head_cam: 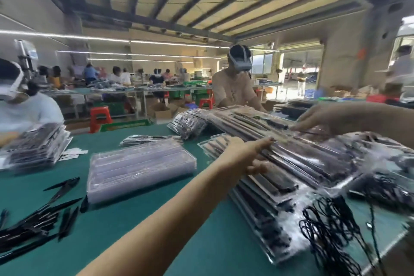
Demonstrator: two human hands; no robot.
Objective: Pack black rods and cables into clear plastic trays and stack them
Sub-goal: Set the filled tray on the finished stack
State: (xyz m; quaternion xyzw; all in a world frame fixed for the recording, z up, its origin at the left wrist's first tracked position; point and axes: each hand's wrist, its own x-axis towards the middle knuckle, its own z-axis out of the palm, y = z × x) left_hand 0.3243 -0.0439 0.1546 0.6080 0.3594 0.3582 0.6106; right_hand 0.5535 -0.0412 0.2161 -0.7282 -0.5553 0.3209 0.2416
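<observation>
The left hand (pixel 248 154) lies flat with straight fingers on the packed trays (pixel 291 163), its grip spread. The right hand (pixel 318 119) pinches that pile's far edge. Loose black rods (pixel 38 224) lie on the green desk (pixel 125 219), far left of the grip. Long ceiling lights (pixel 107 39) glow in the big workroom.

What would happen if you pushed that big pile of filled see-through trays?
The pile of filled trays already leans and fans out, so it would probably slide apart. The shiny plastic looks slippery. With so many black rods inside, it is likely heavy.

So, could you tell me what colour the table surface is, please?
Teal green table surface, head view.
</observation>
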